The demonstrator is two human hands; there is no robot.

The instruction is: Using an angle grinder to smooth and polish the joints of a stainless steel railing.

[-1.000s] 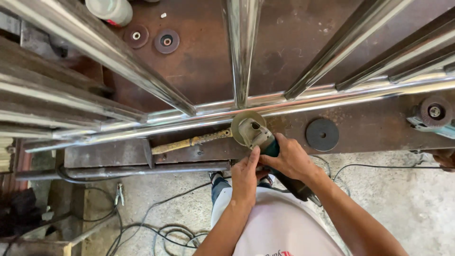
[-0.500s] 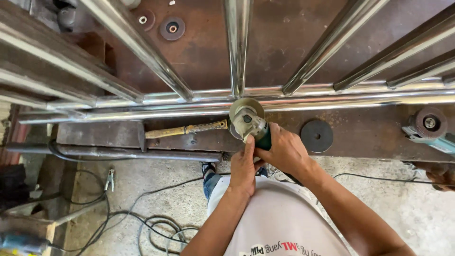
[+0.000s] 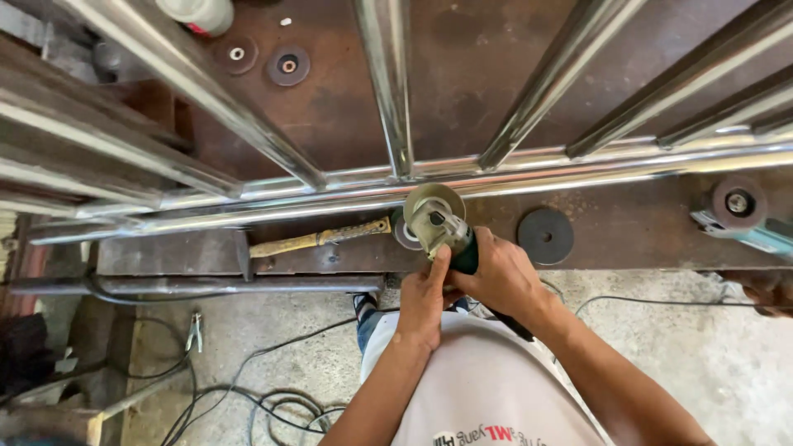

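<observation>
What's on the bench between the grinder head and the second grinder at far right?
In the head view, one loose dark disc lies flat on the brown bench top between the angle grinder and the teal grinder; the remaining stretch is bare.

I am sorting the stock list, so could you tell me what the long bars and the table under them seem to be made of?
The long bars look like polished stainless steel: bright, mirror-like streaks run along them. The table looks like bare steel plate, dull brown, probably rust. The hammer handle beside the grinder, which the right hand and left hand grip, looks like worn yellowish wood.
</observation>
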